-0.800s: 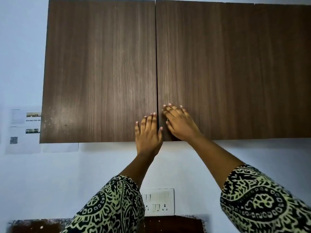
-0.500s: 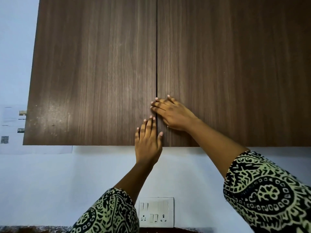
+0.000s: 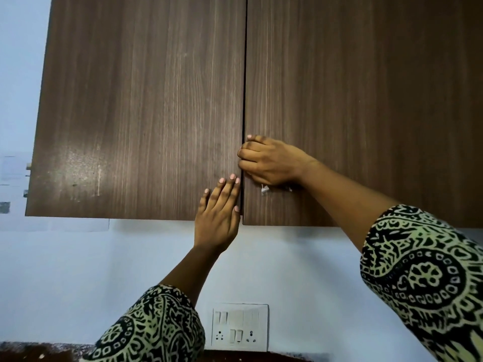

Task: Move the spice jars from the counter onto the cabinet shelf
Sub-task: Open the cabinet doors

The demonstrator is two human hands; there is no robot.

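A dark wood wall cabinet fills the upper view, with its left door [image 3: 141, 108] and right door [image 3: 366, 100] both closed and a thin gap between them. My left hand [image 3: 219, 212] lies flat against the lower right corner of the left door, fingers together. My right hand [image 3: 269, 160] is curled at the gap, fingertips hooked on the inner edge of the right door. No spice jars or shelf are visible; the doors hide the inside.
A white switch and socket plate [image 3: 239, 327] sits on the pale wall below the cabinet. A strip of dark counter [image 3: 31, 352] shows at the bottom edge. Papers [image 3: 10, 178] hang on the wall left of the cabinet.
My right hand slid left to the gap and curled its fingers onto the right door's edge. The view moved closer to the cabinet. My left hand stayed flat on the left door.
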